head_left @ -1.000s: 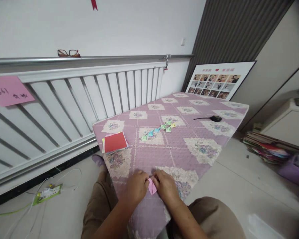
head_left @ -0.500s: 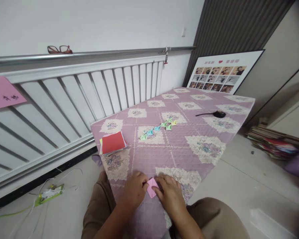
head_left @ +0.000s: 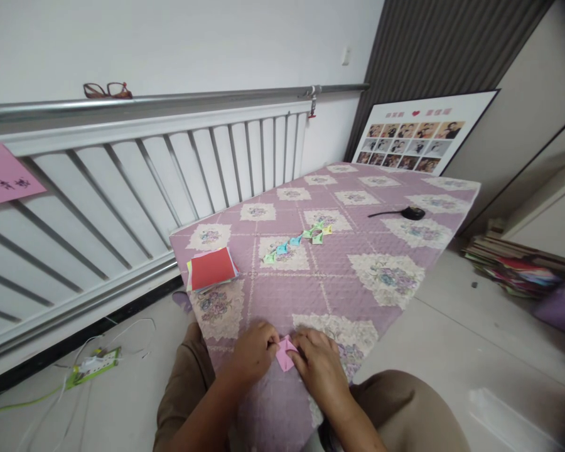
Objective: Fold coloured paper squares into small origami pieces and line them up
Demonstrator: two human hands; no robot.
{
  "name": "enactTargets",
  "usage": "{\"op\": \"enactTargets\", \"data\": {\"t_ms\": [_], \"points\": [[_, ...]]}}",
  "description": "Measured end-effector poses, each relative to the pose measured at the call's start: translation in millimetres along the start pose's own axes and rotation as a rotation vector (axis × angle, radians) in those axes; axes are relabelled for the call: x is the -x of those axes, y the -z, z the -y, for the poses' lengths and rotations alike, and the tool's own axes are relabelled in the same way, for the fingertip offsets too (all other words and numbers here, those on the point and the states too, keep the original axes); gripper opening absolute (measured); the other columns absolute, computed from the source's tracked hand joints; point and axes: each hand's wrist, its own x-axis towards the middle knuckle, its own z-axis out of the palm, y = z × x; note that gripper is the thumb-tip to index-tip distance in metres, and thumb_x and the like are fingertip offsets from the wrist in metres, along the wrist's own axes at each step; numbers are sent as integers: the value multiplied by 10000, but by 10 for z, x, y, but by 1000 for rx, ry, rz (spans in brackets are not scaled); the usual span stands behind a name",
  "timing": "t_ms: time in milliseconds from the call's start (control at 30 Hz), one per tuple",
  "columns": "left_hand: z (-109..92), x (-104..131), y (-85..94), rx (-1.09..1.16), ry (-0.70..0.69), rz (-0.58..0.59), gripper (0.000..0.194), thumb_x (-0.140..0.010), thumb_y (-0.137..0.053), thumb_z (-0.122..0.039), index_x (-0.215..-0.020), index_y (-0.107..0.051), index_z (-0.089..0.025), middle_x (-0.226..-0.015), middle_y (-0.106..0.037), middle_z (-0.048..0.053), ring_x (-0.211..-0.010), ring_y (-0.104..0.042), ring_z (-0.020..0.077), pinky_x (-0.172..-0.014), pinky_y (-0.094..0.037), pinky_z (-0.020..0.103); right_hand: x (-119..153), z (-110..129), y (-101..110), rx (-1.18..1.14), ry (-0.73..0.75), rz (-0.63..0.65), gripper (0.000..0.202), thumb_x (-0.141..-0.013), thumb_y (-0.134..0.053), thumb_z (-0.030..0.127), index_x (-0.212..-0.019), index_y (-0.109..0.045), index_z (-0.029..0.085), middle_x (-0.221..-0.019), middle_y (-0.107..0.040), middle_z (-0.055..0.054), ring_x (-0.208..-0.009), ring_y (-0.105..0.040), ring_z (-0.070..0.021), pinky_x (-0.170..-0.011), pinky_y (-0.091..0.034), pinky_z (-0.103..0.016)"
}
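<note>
A small folded square of pink paper point(head_left: 285, 356) lies on the table's near end, turned cornerwise with creases and flaps on top. My left hand point(head_left: 258, 348) pinches its left corner between thumb and curled fingers. On the other side, my right hand point(head_left: 319, 355) grips the right edge, thumb on top of the paper and fingers bent behind it. Farther up the cloth sits a crooked row of small folded paper pieces point(head_left: 295, 240) in green, blue and yellow. To the left rests a stack of coloured paper sheets point(head_left: 213, 269), red uppermost.
A purple floral quilted cloth point(head_left: 282, 301) covers the table. A black corded object point(head_left: 412, 213) lies at the right. Behind stand a white radiator point(head_left: 193, 163) and a photo board point(head_left: 424, 135). Glasses point(head_left: 107, 91) rest on the pipe; a power strip point(head_left: 94, 367) lies on the floor.
The left fingers have curled more tightly at the paper's left corner, and the flaps on top look shifted. The right hand stays nearly in place. The view has moved slightly.
</note>
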Motion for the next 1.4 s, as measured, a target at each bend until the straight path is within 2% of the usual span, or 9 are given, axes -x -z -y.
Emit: {"op": "enactTargets", "data": {"t_ms": [233,567,1033,1400], "points": [[0,-14,-13,-30,-38,18,91,-811,-524,-194,-780,-610,-198,-851,-581,8,-819,-522,150,-707,-355,257,-7,-17,-27,-1,-24,13,34,-803,-628,261,-834,-617,250,-862,-610,-27,-875,-532,-219,-781,-346,-358],[20,54,-61,-92,-82,-11,137,-866,-484,-185,-861,-618,-212,-924,-569,13,-879,-515,152,-771,-377,263,11,-56,-32,-59,39,-9,68,-829,-549,194,-802,-597,233,-796,-601,-10,-815,-532,-187,-778,-336,-340],[221,88,-177,-239,-264,-8,259,-911,-395,-130,-961,-639,-199,-952,-588,48,-881,-519,170,-789,-401,284,35,-101,-59,-5,184,1,159,-831,-501,131,-706,-562,207,-740,-571,-15,-751,-503,-174,-748,-347,-320],[169,136,-130,-319,-298,21,245,-922,-410,-141,-954,-646,-202,-944,-590,54,-891,-503,183,-791,-401,303,68,-126,-55,15,254,-6,193,-842,-492,120,-703,-583,218,-732,-581,-15,-726,-489,-168,-730,-354,-314]]}}
